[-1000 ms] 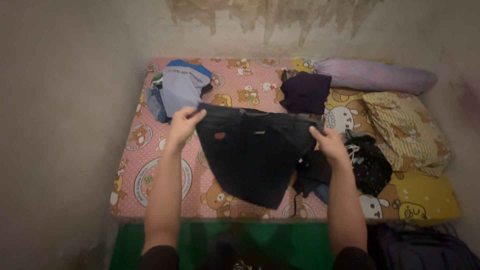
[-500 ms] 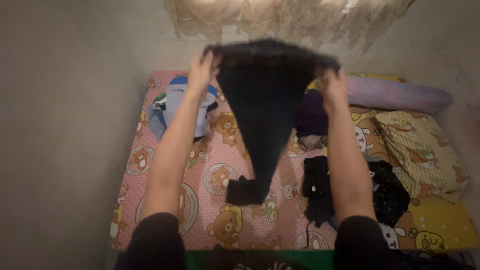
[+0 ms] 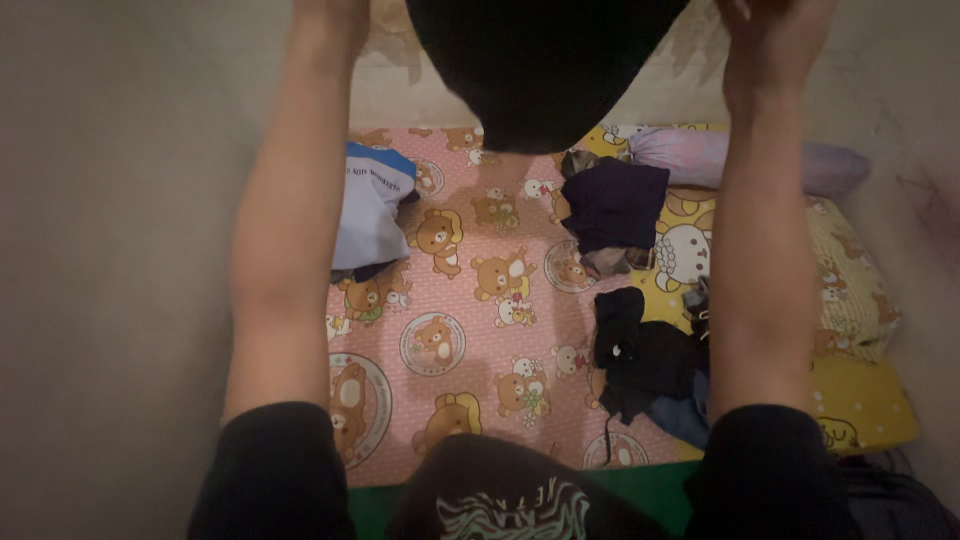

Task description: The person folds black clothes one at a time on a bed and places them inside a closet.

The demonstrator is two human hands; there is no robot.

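Observation:
Both my arms are raised high. A black garment [image 3: 545,70] hangs between them at the top of the head view, its upper edge cut off by the frame. My left hand [image 3: 335,12] is mostly out of frame at the garment's left corner. My right hand [image 3: 775,35] grips the right corner. Below lies a mattress with a pink bear-print sheet [image 3: 470,310].
A folded pale blue shirt [image 3: 368,205] lies at the sheet's left. A dark purple garment [image 3: 612,205] sits near the middle back, a black clothes heap [image 3: 645,350] to the right. A lilac bolster [image 3: 740,160] and yellow pillows [image 3: 850,290] fill the right side. Walls close in left and behind.
I have lifted the black garment from chest height over the bed up to the top of view, arms stretching upward. The camera tilted down toward my chest.

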